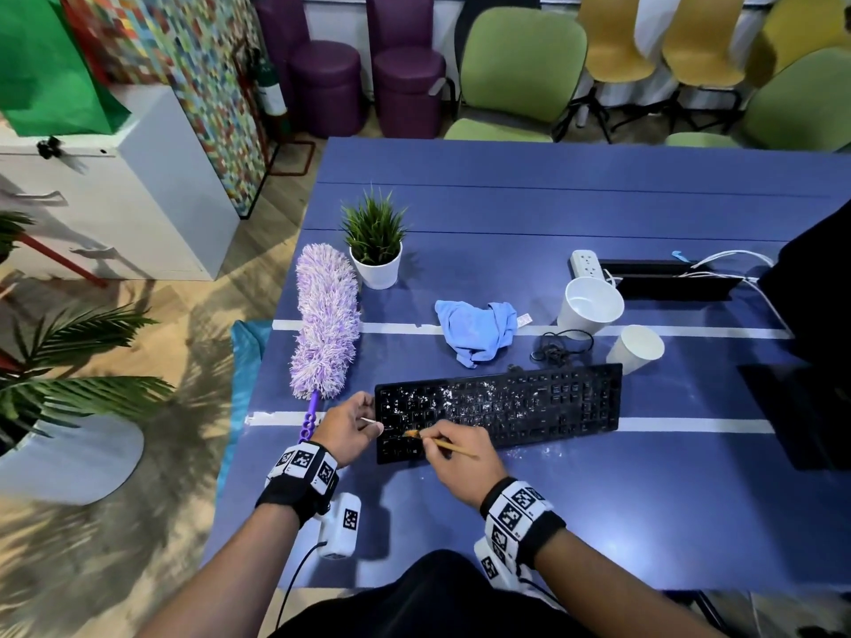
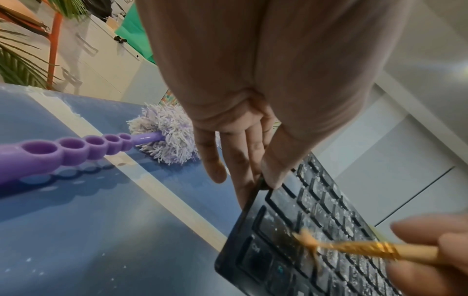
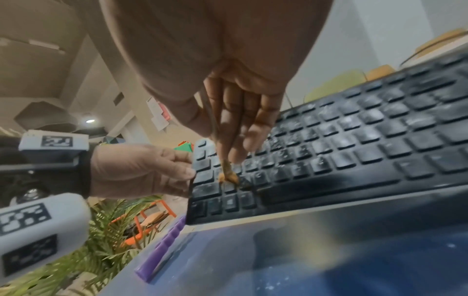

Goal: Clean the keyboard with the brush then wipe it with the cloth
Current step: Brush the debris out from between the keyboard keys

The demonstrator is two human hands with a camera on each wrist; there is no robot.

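Left hand (image 1: 352, 423) pinching keyboard (image 1: 499, 409) near-left edge, steadying; right hand (image 1: 458, 458) gripping brush (image 1: 440, 443) pencil-style, sweeping crumbs.

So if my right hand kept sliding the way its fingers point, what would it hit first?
Most likely your left hand, which grips the keyboard's left edge just beyond the brush tip. The right hand points leftward across the keys; depth is hard to judge.

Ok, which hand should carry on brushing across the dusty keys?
Probably the right hand: it already holds the brush, bristles on the keyboard's left-end keys. The left hand grips that end's edge, steadying it, so it is best left there.
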